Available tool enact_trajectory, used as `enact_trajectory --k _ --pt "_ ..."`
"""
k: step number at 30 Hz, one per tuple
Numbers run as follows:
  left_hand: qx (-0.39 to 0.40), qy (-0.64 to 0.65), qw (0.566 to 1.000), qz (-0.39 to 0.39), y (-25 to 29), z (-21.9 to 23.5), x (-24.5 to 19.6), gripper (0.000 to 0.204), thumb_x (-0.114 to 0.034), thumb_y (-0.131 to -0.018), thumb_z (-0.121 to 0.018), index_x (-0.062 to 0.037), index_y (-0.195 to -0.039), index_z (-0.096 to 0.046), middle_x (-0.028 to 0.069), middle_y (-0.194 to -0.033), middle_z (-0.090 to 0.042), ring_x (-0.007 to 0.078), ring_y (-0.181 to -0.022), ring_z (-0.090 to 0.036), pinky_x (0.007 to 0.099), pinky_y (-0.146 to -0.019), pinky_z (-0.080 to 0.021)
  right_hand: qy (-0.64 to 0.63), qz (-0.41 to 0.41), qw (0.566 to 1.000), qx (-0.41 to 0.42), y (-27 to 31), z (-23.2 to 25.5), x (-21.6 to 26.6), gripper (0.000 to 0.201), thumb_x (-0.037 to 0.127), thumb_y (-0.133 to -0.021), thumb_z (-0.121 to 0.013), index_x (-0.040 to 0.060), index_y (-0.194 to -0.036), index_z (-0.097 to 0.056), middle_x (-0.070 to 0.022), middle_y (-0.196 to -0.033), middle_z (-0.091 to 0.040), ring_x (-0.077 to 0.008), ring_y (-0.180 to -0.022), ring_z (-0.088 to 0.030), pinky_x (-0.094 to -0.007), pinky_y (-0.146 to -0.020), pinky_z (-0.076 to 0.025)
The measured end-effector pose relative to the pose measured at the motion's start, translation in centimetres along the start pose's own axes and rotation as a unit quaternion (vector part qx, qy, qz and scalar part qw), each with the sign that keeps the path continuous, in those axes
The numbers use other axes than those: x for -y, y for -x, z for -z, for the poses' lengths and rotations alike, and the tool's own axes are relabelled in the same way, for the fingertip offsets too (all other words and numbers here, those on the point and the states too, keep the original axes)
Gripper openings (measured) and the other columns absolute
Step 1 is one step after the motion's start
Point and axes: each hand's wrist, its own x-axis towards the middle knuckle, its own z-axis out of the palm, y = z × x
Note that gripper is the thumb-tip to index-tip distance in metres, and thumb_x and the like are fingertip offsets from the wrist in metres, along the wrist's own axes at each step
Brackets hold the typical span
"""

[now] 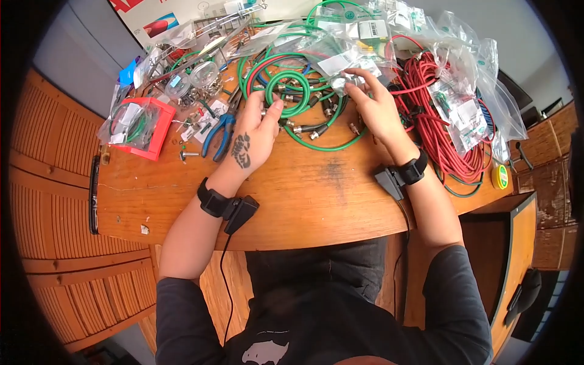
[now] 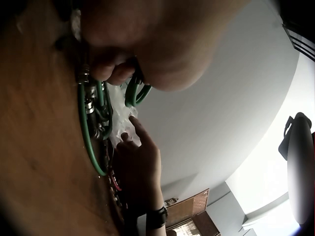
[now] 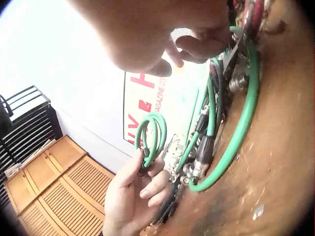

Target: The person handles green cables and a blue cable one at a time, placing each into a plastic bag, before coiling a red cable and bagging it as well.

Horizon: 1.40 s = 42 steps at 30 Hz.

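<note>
In the head view my left hand (image 1: 258,131) grips a small coil of green cable (image 1: 268,92) between thumb and fingers, raised over the pile. The right wrist view shows this green coil (image 3: 162,129) standing up from the left hand (image 3: 130,196), with a dark connector end at the thumb. My right hand (image 1: 377,112) hovers over the pile's right side, index finger stretched and thumb apart from it, fingertips at a clear plastic bag (image 1: 348,62). In the left wrist view the right hand (image 2: 140,164) overlaps the bag. Beneath both hands lie green cables (image 1: 331,148) with metal BNC connectors (image 1: 298,129).
A large bundle of red cable (image 1: 429,131) lies at the right, with plastic bags (image 1: 465,115) over it. Blue-handled pliers (image 1: 218,137) and a red bin (image 1: 159,128) are at the left. Small jars (image 1: 204,74) and loose hardware sit behind. A yellow-green tin (image 1: 500,177) stands at the right edge.
</note>
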Motion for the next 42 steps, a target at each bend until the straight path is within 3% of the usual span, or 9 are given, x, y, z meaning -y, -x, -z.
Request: enact_trajectory --k 3,6,13,15,18,24,28,36,42 --pt "0.008 -0.024 1.000 -0.005 0.1 -0.3 0.2 0.023 -0.022 -0.102 -0.051 -0.0044 -0.116 -0.045 -0.0024 -0.075 -0.043 0.0037 -0.054 -0.036 0.0212 -0.047 -0.027 0.063 -0.024 0.997 0.033 -0.1 0.3 0.2 0.040 0.022 -0.088 -0.064 0.0143 -0.127 -0.061 -0.0170 -0.093 -0.068 -0.0274 -0.081 -0.064 -0.0364 -0.078 -0.049" --pt "0.021 -0.058 0.998 -0.024 0.5 -0.8 0.3 0.022 -0.020 -0.102 -0.050 -0.0039 -0.116 -0.045 -0.0026 -0.075 -0.043 0.0037 -0.055 -0.036 0.0212 -0.048 -0.029 -0.115 -0.136 0.981 0.077 -0.1 0.8 1.1 0.049 0.023 -0.089 -0.064 0.0003 -0.132 -0.057 -0.0104 -0.100 -0.070 -0.0125 -0.080 -0.061 -0.0268 -0.069 -0.047" --pt "0.002 -0.081 0.992 -0.096 0.4 -0.5 0.4 0.023 -0.018 -0.102 -0.050 -0.0025 -0.119 -0.045 -0.0015 -0.081 -0.046 0.0039 -0.060 -0.038 0.0209 -0.052 -0.032 -0.277 -0.166 0.946 0.040 -0.5 0.7 -0.1 0.046 0.010 -0.089 -0.062 0.0028 -0.134 -0.056 0.0021 -0.092 -0.063 -0.0049 -0.076 -0.052 -0.0187 -0.058 -0.037" --pt "-0.019 -0.136 0.986 -0.093 0.4 -0.3 0.3 0.031 -0.023 -0.101 -0.052 0.0015 -0.119 -0.048 0.0153 -0.109 -0.062 0.0228 -0.097 -0.061 0.0346 -0.086 -0.047 -0.283 -0.155 0.945 0.041 -0.4 0.7 0.1 0.046 0.010 -0.089 -0.062 0.0030 -0.134 -0.056 0.0009 -0.095 -0.064 -0.0044 -0.077 -0.052 -0.0182 -0.059 -0.037" --pt "-0.022 -0.136 0.986 -0.096 0.3 -0.4 0.5 0.031 -0.023 -0.101 -0.052 0.0016 -0.119 -0.048 0.0155 -0.108 -0.063 0.0234 -0.099 -0.061 0.0350 -0.087 -0.047 -0.308 -0.156 0.937 0.048 -0.4 0.3 0.5 0.047 0.009 -0.089 -0.062 0.0029 -0.135 -0.055 -0.0014 -0.102 -0.065 -0.0042 -0.080 -0.053 -0.0177 -0.060 -0.037" --pt "-0.040 -0.119 0.987 -0.100 0.3 -0.3 0.4 0.031 -0.024 -0.101 -0.053 0.0015 -0.118 -0.049 0.0160 -0.106 -0.063 0.0232 -0.096 -0.060 0.0352 -0.086 -0.047 -0.337 -0.101 0.936 0.028 -0.4 0.3 0.6 0.042 0.006 -0.090 -0.062 -0.0001 -0.131 -0.056 -0.0063 -0.112 -0.065 -0.0101 -0.096 -0.061 -0.0223 -0.075 -0.046" --pt "-0.065 -0.061 0.993 -0.076 0.4 -0.1 -0.5 0.029 -0.024 -0.101 -0.053 -0.0002 -0.118 -0.048 0.0051 -0.087 -0.055 0.0114 -0.071 -0.053 0.0274 -0.064 -0.045 -0.449 -0.026 0.893 -0.010 -0.6 0.2 0.8 0.037 0.002 -0.091 -0.064 -0.0032 -0.127 -0.057 -0.0099 -0.114 -0.066 -0.0155 -0.105 -0.062 -0.0295 -0.091 -0.051" --pt "-0.061 -0.009 0.993 -0.097 0.2 -0.1 -0.8 0.022 -0.021 -0.104 -0.047 -0.0052 -0.120 -0.045 -0.0001 -0.088 -0.044 0.0030 -0.053 -0.037 0.0201 -0.047 -0.030 -0.395 -0.006 0.916 -0.073 -0.7 0.6 -0.5 0.017 -0.002 -0.089 -0.064 0.0026 -0.105 -0.058 -0.0089 -0.109 -0.065 -0.0154 -0.083 -0.067 -0.0290 -0.074 -0.057" --pt "-0.098 0.040 0.982 -0.154 0.7 -0.2 -1.7 0.025 -0.021 -0.104 -0.048 -0.0047 -0.122 -0.044 0.0005 -0.090 -0.047 0.0031 -0.054 -0.037 0.0197 -0.047 -0.030 -0.530 -0.096 0.841 0.041 -1.2 1.4 -0.2 0.027 -0.003 -0.090 -0.056 -0.0005 -0.117 -0.057 -0.0093 -0.112 -0.063 -0.0192 -0.089 -0.067 -0.0313 -0.080 -0.056"
